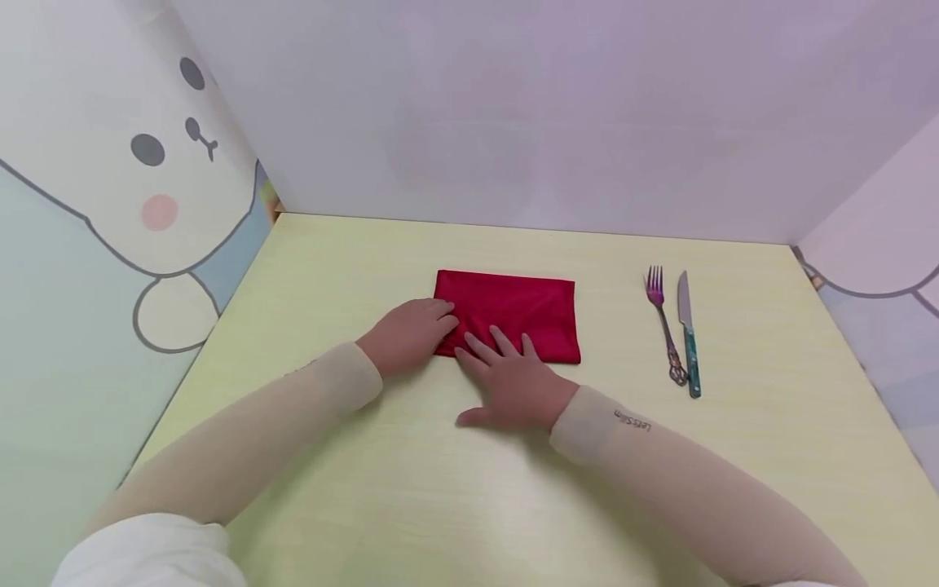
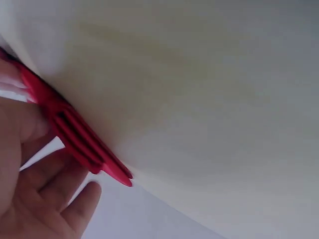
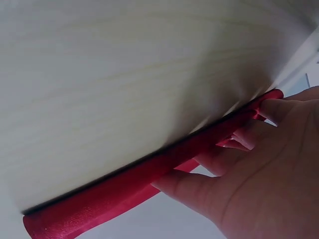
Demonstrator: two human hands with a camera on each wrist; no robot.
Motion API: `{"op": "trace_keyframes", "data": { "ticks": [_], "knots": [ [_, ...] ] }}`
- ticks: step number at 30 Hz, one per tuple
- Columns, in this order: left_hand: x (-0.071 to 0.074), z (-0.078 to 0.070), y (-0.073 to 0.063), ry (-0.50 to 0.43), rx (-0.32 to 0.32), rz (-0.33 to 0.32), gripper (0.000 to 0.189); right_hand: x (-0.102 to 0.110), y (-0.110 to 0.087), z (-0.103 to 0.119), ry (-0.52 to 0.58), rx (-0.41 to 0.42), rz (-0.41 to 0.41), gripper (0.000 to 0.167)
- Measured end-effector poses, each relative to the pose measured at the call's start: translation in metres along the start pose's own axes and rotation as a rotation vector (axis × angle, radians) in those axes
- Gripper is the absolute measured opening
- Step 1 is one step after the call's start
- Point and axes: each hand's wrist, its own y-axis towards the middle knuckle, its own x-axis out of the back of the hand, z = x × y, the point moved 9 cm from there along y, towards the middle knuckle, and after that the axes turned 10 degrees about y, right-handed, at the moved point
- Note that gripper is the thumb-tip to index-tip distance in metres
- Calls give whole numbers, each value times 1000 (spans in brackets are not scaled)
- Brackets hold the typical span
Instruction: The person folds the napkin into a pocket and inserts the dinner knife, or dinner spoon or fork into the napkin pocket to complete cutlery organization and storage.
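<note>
A folded red cloth (image 1: 513,306), a napkin by its look, lies flat on the pale wooden table. My left hand (image 1: 412,336) touches its left edge near the front corner; its thumb is hidden in the head view. In the left wrist view, the stacked folds of the cloth (image 2: 82,137) show beside my left fingers (image 2: 82,206). With fingers spread, my right hand (image 1: 517,390) rests on the front edge of the cloth, its thumb out on the table. The right wrist view shows the fingertips against the long folded edge of the cloth (image 3: 99,199).
To the right of the cloth lie a fork (image 1: 666,326) and a table knife with a green handle (image 1: 689,334), side by side. The table (image 1: 352,269) meets a plain wall (image 1: 499,122) at the back. Cartoon-printed walls stand left and right.
</note>
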Motion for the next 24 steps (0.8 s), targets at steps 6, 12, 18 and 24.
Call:
{"op": "trace_keyframes", "data": {
  "ticks": [6, 12, 18, 24],
  "knots": [
    [11, -20, -29, 17, -11, -105, 32, 3, -2, 1, 34, 22, -8, 102],
    [1, -28, -43, -13, -8, 13, 57, 0, -5, -6, 39, -16, -9, 100],
    [1, -33, -45, -2, -24, 44, 56, -8, -18, -25, 33, -170, -25, 104],
    [1, -34, -46, 28, -29, 29, 55, -4, -40, -42, 34, -296, -97, 105]
  ]
}}
